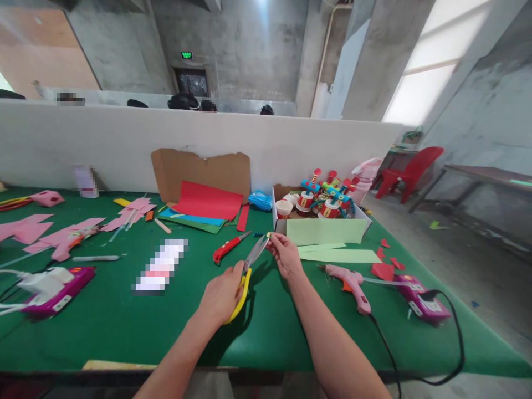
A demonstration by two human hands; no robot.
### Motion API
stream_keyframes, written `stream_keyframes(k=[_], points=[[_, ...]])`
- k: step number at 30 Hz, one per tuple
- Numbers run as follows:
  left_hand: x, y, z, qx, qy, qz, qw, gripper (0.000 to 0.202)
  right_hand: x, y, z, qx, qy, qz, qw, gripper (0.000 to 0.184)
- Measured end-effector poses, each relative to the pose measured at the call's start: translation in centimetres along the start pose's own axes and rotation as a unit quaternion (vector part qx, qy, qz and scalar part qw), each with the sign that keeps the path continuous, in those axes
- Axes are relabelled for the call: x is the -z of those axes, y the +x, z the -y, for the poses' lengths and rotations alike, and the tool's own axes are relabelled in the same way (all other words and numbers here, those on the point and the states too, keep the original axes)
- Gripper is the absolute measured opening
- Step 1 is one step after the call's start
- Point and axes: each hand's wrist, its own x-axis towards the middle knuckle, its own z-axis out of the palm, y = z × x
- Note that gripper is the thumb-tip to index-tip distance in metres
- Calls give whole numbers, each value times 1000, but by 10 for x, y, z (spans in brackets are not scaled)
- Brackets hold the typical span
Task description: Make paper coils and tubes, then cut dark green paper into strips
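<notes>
L grip (pixel 222 291) round yellow-handled scissors (pixel 256 252), R grip (pixel 286 255) pinching pale bit (pixel 268 235), too tiny to ID.

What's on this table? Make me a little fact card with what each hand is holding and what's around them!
Surface: green table
Left hand: grip around yellow-handled scissors
Right hand: pinching a small pale piece by the scissors' tips, too tiny to name
Beside the scissors: red-handled knife, blade showing
In the white box: colourful little figures
Right side: pink glue gun, purple power strip
Back: red sheet leaning by brown cardboard
</notes>
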Motion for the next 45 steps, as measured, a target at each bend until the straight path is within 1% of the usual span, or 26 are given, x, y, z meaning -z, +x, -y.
stream_keyframes(k=[6,14,25,32,36,45], points=[[0,2,-8,7,6,-1,1000,43,-1,-1,-2,-1,-23,7,1000,31],[1,4,-11,8,-2,0,1000,44,0,1,-5,-3,-34,8,999,32],[-7,7,-8,3,-20,-15,1000,40,-1,0,-5,7,-46,13,999,32],[-7,7,-8,-5,-33,-13,999,38,-3,-1,-4,-2,-41,13,999,33],[-7,7,-8,-5,-42,-12,999,39,-3,-1,-4,2,-36,13,999,34],[-9,8,-7,-6,-60,-14,998,35,-1,0,-6,7,-40,16,999,34]])
